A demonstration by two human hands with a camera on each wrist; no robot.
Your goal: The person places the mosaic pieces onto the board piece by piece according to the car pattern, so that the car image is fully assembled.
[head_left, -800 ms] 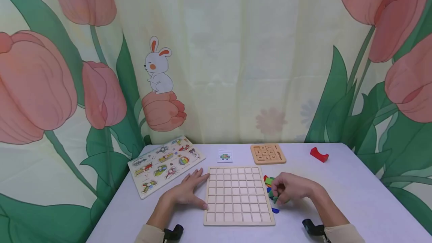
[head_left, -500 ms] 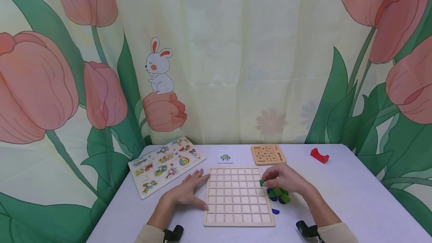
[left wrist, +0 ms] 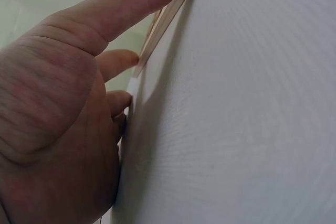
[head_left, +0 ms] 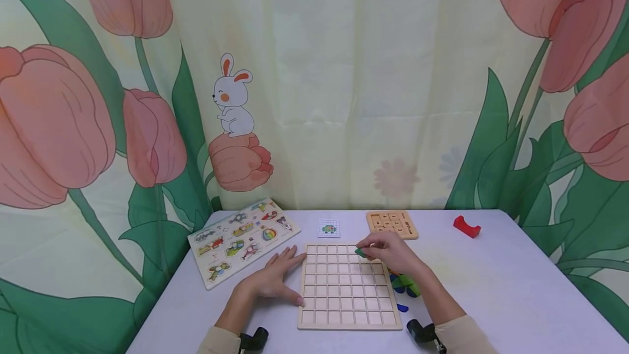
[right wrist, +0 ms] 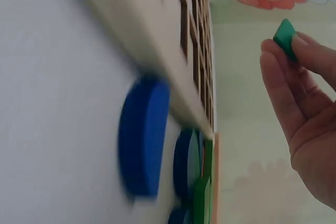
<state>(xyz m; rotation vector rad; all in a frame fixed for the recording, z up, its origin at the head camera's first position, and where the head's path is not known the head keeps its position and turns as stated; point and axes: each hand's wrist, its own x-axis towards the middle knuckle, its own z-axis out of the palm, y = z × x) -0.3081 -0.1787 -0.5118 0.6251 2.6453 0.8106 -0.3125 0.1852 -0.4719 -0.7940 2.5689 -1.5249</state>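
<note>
A wooden grid board with many square cells lies in the middle of the table. My left hand rests at its left edge; in the left wrist view the thumb and a fingertip touch the wooden rim. My right hand is over the board's far right part and pinches a small green block between thumb and fingers. Right of the board lies a pile of green and blue blocks, partly hidden by the right forearm. A blue half-round block lies apart from the pile, near the board's edge.
A pattern card lies behind the board. Farther right are a wooden number puzzle and a red curved block. A picture puzzle board lies at the left. A printed curtain hangs behind the table.
My right hand has picked the green block from the pile and carried it left and away from me, over the board's far part. The left hand has stayed in place.
</note>
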